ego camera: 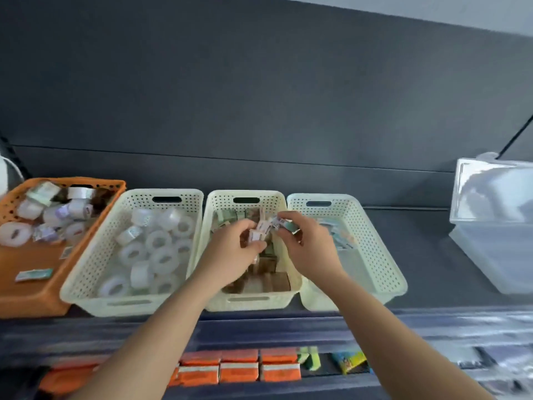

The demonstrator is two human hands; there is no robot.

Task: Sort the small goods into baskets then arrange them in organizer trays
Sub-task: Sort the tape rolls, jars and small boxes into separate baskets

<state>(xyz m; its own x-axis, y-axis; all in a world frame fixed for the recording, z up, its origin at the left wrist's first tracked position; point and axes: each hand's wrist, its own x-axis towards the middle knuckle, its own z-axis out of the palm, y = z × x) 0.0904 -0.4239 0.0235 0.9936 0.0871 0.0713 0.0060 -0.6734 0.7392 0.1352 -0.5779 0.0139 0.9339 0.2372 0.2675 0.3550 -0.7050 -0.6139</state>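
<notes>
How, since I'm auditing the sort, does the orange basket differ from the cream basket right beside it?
The orange basket is orange; the cream basket is pale cream. The orange basket holds mixed rolls and small packets; the cream basket holds only tape rolls. The orange basket's near floor shows bare; the cream basket's floor is mostly covered. Both have perforated walls and stand side by side on the dark shelf.

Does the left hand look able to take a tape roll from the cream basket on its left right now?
Probably not yet: the left hand grips small packs. The tape rolls lie uncovered in their open basket close by.
</notes>
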